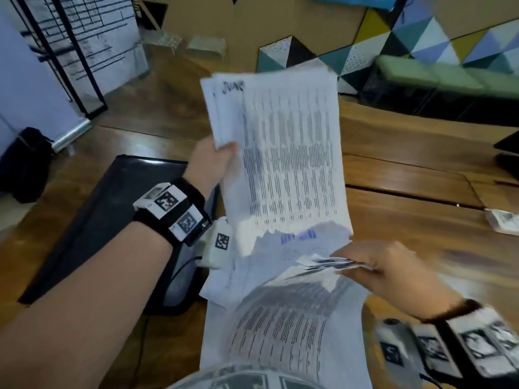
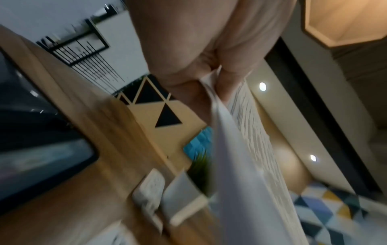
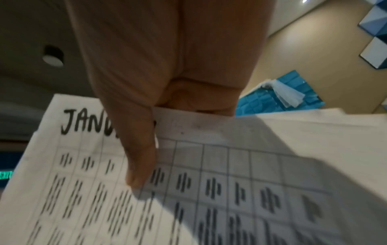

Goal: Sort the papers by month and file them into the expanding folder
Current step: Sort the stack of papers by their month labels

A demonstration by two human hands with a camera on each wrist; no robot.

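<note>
A sheaf of printed papers (image 1: 280, 153) is being held upright above the wooden table (image 1: 407, 220), over its near-left part, with "JUNE" handwritten at the top of one sheet behind the front page. The left hand (image 1: 213, 161) is gripping the sheaf's left edge, thumb in front and fingers behind. The right hand (image 1: 393, 276) is pinching the edge of a separate sheet (image 1: 280, 332), which is curling down toward the person's lap; the right wrist view is showing the thumb (image 3: 140, 157) pressing on a gridded page headed "JANU", the rest of the word covered. These sheets are likely light, thin and floppy: they are bowing under their own weight, could slide apart or crease, and are probably best taken along an edge or corner, with a firm pinch across the whole sheaf. A dark expanding folder (image 1: 112, 220) is lying on the table's left side, just under the left forearm; its pockets and any labels are not showing. Motion blur is smearing the print, so most months cannot be read. Blue lettering lower down is illegible. A small white item (image 1: 502, 224) at the table's right edge is cut off.
</note>
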